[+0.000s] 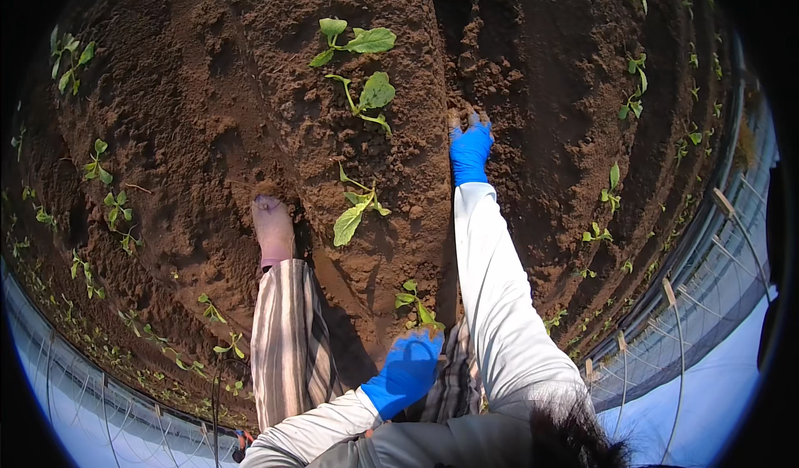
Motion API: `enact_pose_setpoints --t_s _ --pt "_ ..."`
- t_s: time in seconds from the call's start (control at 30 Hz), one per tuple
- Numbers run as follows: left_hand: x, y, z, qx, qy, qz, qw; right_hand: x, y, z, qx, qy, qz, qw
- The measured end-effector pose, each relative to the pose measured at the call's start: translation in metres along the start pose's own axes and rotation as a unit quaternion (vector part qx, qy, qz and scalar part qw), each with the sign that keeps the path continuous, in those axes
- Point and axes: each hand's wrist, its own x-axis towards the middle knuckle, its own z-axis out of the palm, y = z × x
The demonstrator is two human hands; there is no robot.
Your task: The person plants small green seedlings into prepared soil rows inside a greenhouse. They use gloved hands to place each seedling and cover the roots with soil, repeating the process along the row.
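Observation:
My right hand [471, 150], in a blue glove, reaches far forward with its soil-covered fingertips in the loose dirt of the furrow [505, 75]. The fingers are slightly apart, and nothing shows in them besides soil. My left hand [406, 368], also gloved in blue, is low and close to my body. A leafy seedling [417, 304] is right at its fingertips; whether the fingers grip it cannot be told. Ahead on the raised soil bed [412, 156] stand three green seedlings: a near one [356, 213], a middle one [376, 92] and a far one [368, 40].
My boot [273, 226] presses the soil left of the bed. More rows of seedlings run at the left [115, 206] and right [610, 196]. Greenhouse sheeting with thin hoops [680, 355] curves along the right rim, and similar hoops [106, 405] stand at lower left.

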Motion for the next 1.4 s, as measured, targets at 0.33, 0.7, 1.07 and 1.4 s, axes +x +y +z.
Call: enact_pose_setpoints --t_s 0.33,0.7,1.07,1.4 --pt "0.009 0.016 -0.078 0.034 -0.076 0.005 0.996 -0.010 -0.042 -0.065 0.277 -0.033 0.366 0.888" --pt "0.047 -0.001 -0.130 -0.074 -0.078 -0.046 0.993 0.012 -0.085 -0.108 0.613 -0.164 0.299 0.713" --pt "0.108 -0.035 -0.235 -0.454 0.455 -0.075 0.763 0.043 -0.128 -0.131 0.628 -0.308 0.300 0.648" --pt "0.193 -0.086 -0.318 0.026 0.490 -0.086 0.867 0.082 -0.246 -0.119 0.353 -0.414 -0.086 0.834"
